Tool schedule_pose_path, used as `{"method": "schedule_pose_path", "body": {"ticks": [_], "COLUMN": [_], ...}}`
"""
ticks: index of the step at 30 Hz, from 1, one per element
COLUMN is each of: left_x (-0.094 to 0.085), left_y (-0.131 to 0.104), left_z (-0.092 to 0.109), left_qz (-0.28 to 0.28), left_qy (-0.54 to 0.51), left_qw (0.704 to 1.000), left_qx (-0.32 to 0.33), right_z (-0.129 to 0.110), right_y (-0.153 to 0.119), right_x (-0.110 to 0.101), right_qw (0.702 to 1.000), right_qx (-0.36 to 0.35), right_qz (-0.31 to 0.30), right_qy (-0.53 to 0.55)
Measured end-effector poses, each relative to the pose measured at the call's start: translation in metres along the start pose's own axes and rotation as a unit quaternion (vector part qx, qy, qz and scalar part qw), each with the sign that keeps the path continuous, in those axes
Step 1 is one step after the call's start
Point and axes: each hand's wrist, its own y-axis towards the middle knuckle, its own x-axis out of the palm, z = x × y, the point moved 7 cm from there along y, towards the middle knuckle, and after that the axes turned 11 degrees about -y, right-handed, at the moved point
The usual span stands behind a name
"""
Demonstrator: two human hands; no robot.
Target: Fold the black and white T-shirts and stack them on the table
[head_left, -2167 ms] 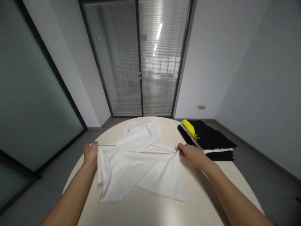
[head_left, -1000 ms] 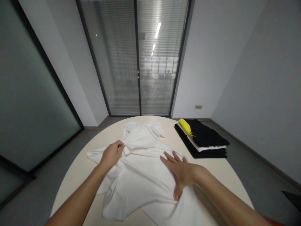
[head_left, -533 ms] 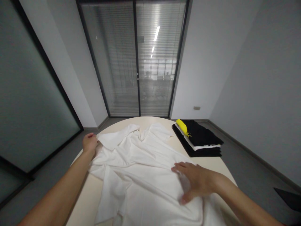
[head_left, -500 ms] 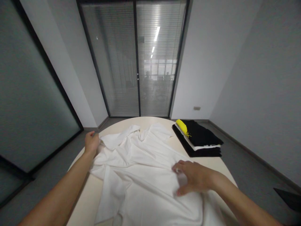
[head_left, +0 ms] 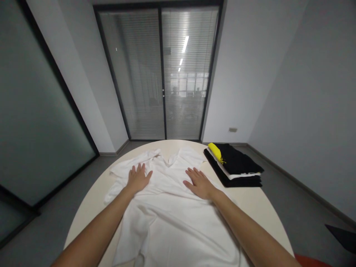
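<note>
A white garment [head_left: 172,222] lies spread and wrinkled over the round table, its collar end toward the far side. My left hand [head_left: 138,179] rests palm down on its upper left part, fingers spread. On the upper right part lies my right hand [head_left: 199,184], flat as well, with fingers apart. Neither hand grips the cloth. Creases run across the garment's middle, and its lower left part is bunched in folds.
A stack of folded black and white clothes [head_left: 239,163] with a yellow patch sits at the table's back right. The pale table [head_left: 267,215] has a curved edge. Beyond stand a glass door with blinds [head_left: 144,81] and grey walls.
My left hand has let go of the garment's left edge and moved right onto the cloth. My right hand has moved up and left, now flat. The upper left cloth lies flatter.
</note>
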Motion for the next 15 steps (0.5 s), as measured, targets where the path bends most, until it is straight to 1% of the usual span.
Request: {"method": "schedule_pose_path", "body": {"ticks": [3,6,8,11,13,15], "left_x": [-0.013,-0.022,-0.025,-0.025,-0.024,-0.021], "left_y": [0.014,0.025,0.032,0.044,0.05,0.053], "left_z": [-0.034,-0.053,-0.058,-0.058,-0.054,-0.047], "left_qz": [0.024,0.039,0.042,0.043,0.046,0.052], "left_qy": [0.009,0.017,0.021,0.028,0.033,0.034], "left_qw": [0.997,0.991,0.986,0.98,0.979,0.98], "left_qx": [-0.07,-0.126,-0.157,-0.191,-0.197,-0.189], "right_z": [0.004,-0.003,-0.011,-0.023,-0.029,-0.034], "right_y": [0.003,0.009,0.015,0.026,0.034,0.043], "right_x": [0.0,-0.009,-0.014,-0.018,-0.022,-0.027], "right_qw": [0.999,0.994,0.989,0.982,0.978,0.977], "right_qx": [0.049,0.096,0.125,0.165,0.181,0.17], "right_qz": [-0.009,0.012,0.015,-0.005,-0.002,0.024], "right_qy": [-0.011,-0.048,-0.071,-0.092,-0.107,-0.123]}}
